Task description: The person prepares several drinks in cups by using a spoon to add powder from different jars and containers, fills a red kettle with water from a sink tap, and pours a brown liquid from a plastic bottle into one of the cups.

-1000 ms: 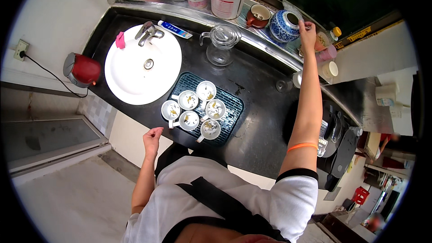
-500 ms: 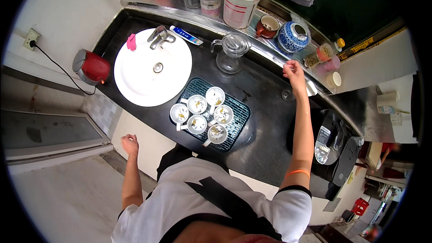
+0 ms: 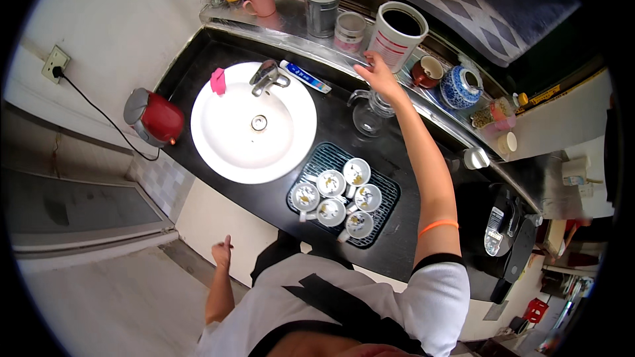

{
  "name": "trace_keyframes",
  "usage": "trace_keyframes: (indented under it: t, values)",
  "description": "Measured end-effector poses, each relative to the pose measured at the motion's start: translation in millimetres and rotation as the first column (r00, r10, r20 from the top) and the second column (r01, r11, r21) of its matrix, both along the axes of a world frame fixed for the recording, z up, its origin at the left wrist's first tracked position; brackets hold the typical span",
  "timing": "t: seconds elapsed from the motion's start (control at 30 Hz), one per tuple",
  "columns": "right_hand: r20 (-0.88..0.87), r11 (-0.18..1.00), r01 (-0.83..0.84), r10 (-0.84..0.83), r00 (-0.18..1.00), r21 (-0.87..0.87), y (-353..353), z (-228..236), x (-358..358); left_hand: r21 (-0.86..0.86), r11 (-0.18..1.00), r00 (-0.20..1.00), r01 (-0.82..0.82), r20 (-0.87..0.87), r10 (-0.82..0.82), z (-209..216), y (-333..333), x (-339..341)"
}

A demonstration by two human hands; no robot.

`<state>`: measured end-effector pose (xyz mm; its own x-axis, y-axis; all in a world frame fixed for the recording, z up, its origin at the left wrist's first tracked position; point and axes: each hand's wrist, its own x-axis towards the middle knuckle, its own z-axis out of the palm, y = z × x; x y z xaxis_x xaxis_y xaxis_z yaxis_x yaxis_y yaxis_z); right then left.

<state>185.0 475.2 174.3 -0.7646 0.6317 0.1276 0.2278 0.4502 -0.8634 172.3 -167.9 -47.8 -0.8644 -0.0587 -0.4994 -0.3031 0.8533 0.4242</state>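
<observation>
My right hand (image 3: 380, 80) reaches over the back of the dark counter with fingers apart and nothing in them. It is in front of a white bucket (image 3: 390, 49) with dark contents and above a clear glass teapot (image 3: 370, 121), whose lid it partly hides. My left hand (image 3: 222, 252) hangs low on the left, away from the counter, thumb stretched out and fingers loosely bent, with nothing visible in it. Several white cups (image 3: 331, 185) with dark and yellow patterns stand on a ribbed dark green tray (image 3: 391, 193) nearest my body.
Left of the tray is a white round sink (image 3: 218, 152) with a metal tap (image 3: 268, 77), a pink cloth (image 3: 218, 81) and a toothpaste tube (image 3: 305, 77). A red kettle-like appliance (image 3: 155, 118) stands further left. Jars, cups and a blue-white pot (image 3: 461, 87) line the back ledge.
My right hand has moved left along the back ledge, from its right part to above the glass teapot. My left thumb now sticks out. The whole view has shifted.
</observation>
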Motion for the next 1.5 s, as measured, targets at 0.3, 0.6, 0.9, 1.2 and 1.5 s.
trace_keyframes:
  t: [0.3,0.6,0.9,1.2,1.5]
  values:
    - [0.239,0.828,0.318,-0.461,0.855,0.462,19.4,-10.4,-136.0,0.399,0.791,0.708,0.464,0.371,-0.601,-77.7,-126.7,59.4]
    - [0.214,0.727,0.477,-0.633,0.744,0.493,23.1,-19.4,-143.5,0.204,0.948,0.798,0.243,0.514,-0.315,-62.6,-157.5,18.0]
    - [-0.005,0.973,0.149,-0.15,0.989,0.175,-158.0,-0.7,-25.0,0.499,0.749,0.889,0.437,-0.109,-0.446,50.6,51.7,-126.0]
    - [0.175,0.963,0.219,-0.191,0.966,-0.158,-313.4,-0.6,133.1,0.313,-0.067,0.113,0.947,-0.524,-0.844,233.2,254.5,-15.3]
    - [0.065,0.966,0.006,0.011,0.998,-0.26,-338.5,23.3,286.3,0.893,-0.143,-0.404,0.427,0.047,-0.914,239.0,282.8,79.5]
